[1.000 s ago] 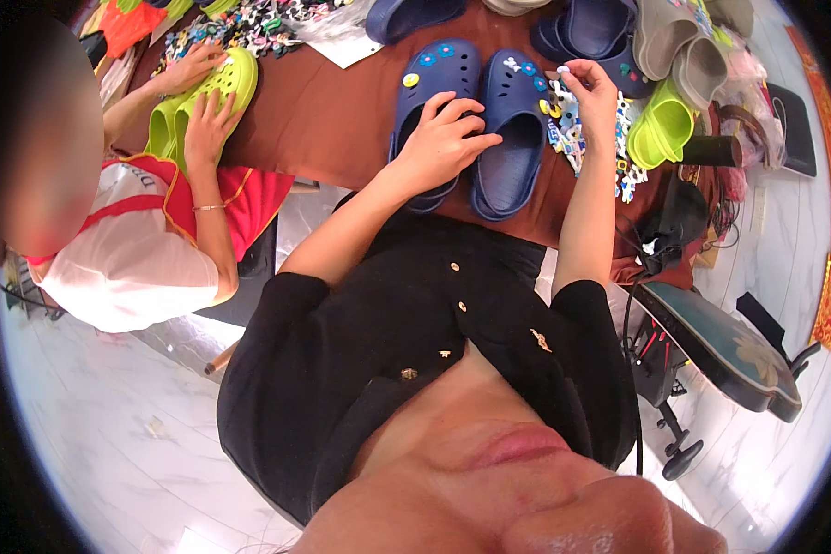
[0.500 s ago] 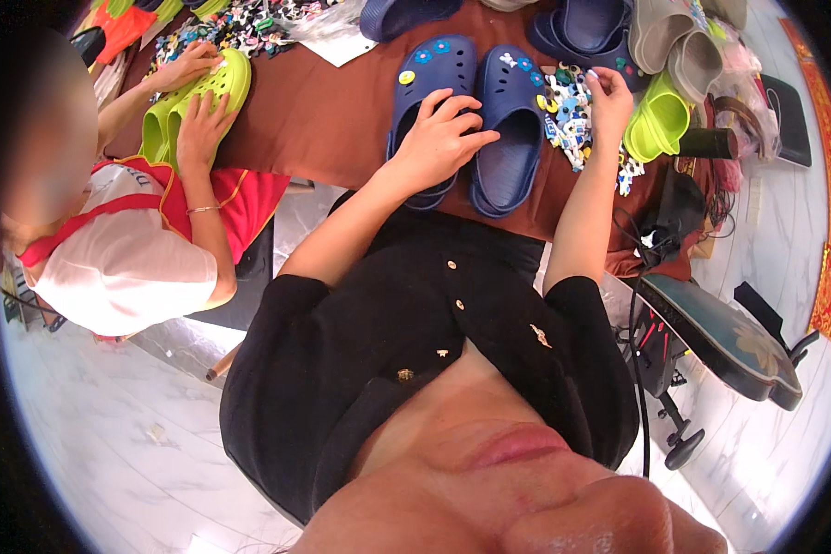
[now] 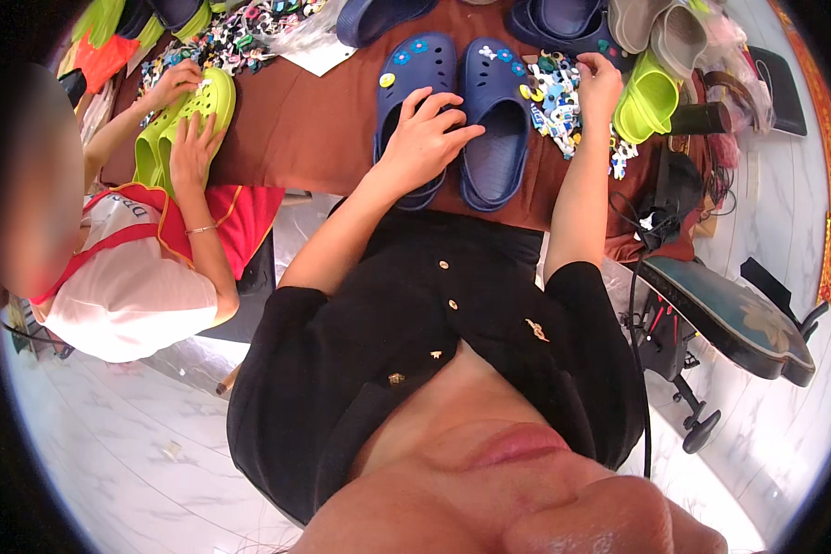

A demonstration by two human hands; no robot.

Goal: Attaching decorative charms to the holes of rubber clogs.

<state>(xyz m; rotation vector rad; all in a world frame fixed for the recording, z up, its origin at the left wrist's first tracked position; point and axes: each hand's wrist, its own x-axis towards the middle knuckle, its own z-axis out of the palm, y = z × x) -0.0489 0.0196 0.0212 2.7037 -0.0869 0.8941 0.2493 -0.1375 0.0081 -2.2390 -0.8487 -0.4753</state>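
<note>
Two navy clogs stand side by side in front of me, toes pointing away. The left clog [image 3: 414, 69] carries blue flower charms and a round yellow one; on the right clog [image 3: 494, 171] are blue flowers and a white charm near the toe. Over the left clog's opening lies my left hand [image 3: 423, 140], fingers spread, its fingertips reaching toward the right clog. Beyond the right clog's outer side is a pile of small colourful shoe charms [image 3: 554, 102]. My right hand [image 3: 602, 90] is at the pile's far right edge, thumb and fingers pinched together; whatever they hold is hidden.
A co-worker at my left handles a lime green clog [image 3: 217, 97]. More loose charms [image 3: 240, 42] and a white sheet [image 3: 321, 57] lie at the far left. Lime [image 3: 644, 97], grey [image 3: 679, 42] and navy clogs [image 3: 572, 18] crowd the right side, beside a dark cylinder [image 3: 702, 118].
The whole view has shifted slightly, putting the table's things a little further left. My left hand stays over the left clog, and my right fingers remain pinched at the charm pile.
</note>
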